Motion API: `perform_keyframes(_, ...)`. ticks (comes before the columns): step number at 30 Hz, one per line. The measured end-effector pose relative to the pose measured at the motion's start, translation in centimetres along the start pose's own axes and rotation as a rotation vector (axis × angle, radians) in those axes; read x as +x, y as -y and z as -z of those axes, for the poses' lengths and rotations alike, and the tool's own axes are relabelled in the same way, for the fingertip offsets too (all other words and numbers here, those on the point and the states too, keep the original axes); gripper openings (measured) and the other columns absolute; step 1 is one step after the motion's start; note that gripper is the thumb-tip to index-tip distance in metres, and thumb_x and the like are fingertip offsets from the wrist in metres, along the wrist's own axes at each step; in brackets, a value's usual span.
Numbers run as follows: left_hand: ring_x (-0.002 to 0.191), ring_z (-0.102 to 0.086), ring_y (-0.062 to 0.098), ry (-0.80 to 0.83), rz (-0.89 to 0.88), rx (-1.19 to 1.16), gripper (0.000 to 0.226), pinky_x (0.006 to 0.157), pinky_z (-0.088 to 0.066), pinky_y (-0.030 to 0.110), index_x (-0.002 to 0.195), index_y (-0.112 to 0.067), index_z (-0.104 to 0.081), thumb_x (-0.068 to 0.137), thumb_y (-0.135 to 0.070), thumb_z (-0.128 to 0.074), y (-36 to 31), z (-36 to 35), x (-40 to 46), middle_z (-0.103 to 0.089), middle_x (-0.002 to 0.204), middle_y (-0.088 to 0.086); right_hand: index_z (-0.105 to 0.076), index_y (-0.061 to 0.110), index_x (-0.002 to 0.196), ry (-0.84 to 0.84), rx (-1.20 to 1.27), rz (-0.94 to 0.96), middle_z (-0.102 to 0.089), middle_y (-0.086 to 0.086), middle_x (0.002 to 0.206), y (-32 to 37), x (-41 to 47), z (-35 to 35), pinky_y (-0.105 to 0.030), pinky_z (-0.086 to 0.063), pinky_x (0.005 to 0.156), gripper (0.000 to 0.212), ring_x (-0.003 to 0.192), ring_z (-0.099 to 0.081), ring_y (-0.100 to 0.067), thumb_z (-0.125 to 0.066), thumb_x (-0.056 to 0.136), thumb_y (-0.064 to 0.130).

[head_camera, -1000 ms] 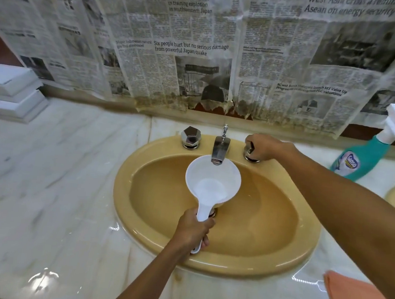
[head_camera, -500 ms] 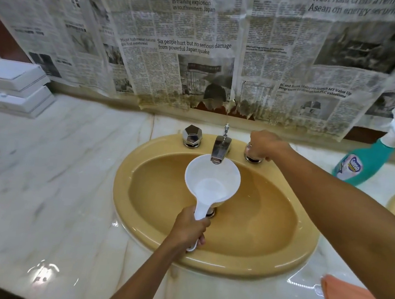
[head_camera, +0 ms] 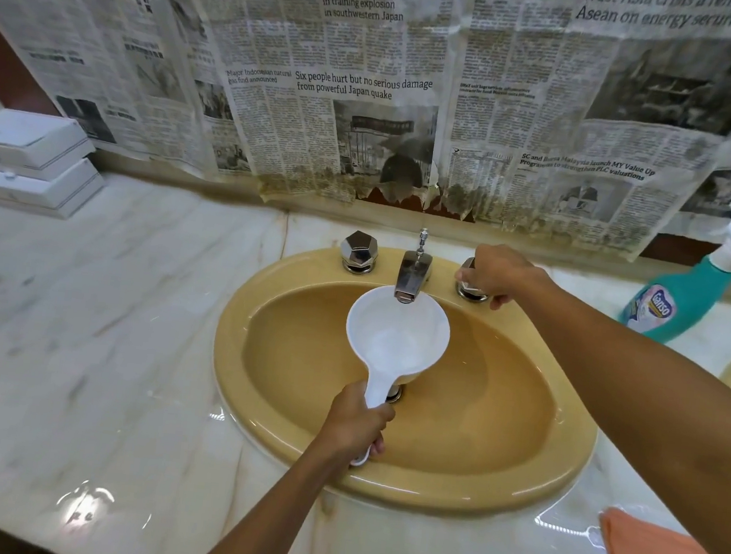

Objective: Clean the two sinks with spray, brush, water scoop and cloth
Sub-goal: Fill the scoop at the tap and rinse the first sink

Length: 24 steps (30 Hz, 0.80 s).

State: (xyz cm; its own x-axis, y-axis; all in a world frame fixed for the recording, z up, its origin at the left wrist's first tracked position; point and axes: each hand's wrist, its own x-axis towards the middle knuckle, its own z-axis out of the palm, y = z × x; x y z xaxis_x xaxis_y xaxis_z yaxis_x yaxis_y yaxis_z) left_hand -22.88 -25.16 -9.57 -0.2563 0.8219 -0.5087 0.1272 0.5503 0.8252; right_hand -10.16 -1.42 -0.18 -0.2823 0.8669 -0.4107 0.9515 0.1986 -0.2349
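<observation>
Scoop stays under the spout over the sink, your left hand grasping its handle. Your right hand still clenches the right knob; water maybe not yet running, hard to see.

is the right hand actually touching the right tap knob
Touching. The head view shows the right hand with its fingers curled over the right tap knob, covering most of it, with no gap between them.
</observation>
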Motion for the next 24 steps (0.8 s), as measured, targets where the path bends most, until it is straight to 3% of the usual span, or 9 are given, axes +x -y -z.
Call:
perform_keyframes(5,0.041,-0.05,0.018,-0.008,-0.004,-0.001,0.017,0.042,-0.039,0.023,0.081,-0.018,-0.05,0.087,-0.001,-0.051,-0.3,0.1,-0.3,-0.049,0.064,0.005,-0.049,0.015,0.071,-0.003,-0.014,0.032,-0.053,-0.006,0.076,0.0,-0.2,0.0,-0.026,-0.045,0.045,0.032,0.054,-0.065,-0.026,-0.055,0.1,0.027)
perform_keyframes(11,0.039,-0.048,0.017,-0.013,0.0,0.007,0.018,0.04,-0.037,0.021,0.08,-0.017,-0.049,0.087,-0.001,-0.05,-0.5,0.0,-0.5,-0.048,0.058,0.005,-0.05,0.018,0.073,0.019,-0.041,0.065,-0.052,-0.005,0.081,0.0,0.0,0.2,-0.029,-0.054,0.05,0.028,0.069,-0.072,-0.031,-0.055,0.1,0.023)
perform_keyframes(15,0.038,-0.048,0.017,-0.015,-0.002,0.006,0.02,0.039,-0.036,0.019,0.08,-0.019,-0.049,0.088,-0.001,-0.05,-0.5,0.2,-0.6,-0.049,0.058,0.005,-0.044,0.016,0.078,0.037,-0.018,0.07,-0.049,-0.006,0.087,-0.3,0.4,0.2,-0.029,-0.052,0.047,0.028,0.059,-0.067,-0.024,-0.06,0.098,0.026)
perform_keyframes(24,0.037,-0.046,0.016,-0.009,0.007,-0.009,0.016,0.039,-0.035,0.018,0.083,-0.017,-0.052,0.088,-0.002,-0.049,-0.3,0.2,-0.5,-0.048,0.056,0.006,-0.048,0.011,0.083,0.039,-0.027,0.065,-0.054,-0.01,0.089,-0.3,0.8,0.0,-0.028,-0.054,0.048,0.024,0.061,-0.068,-0.025,-0.061,0.097,0.025)
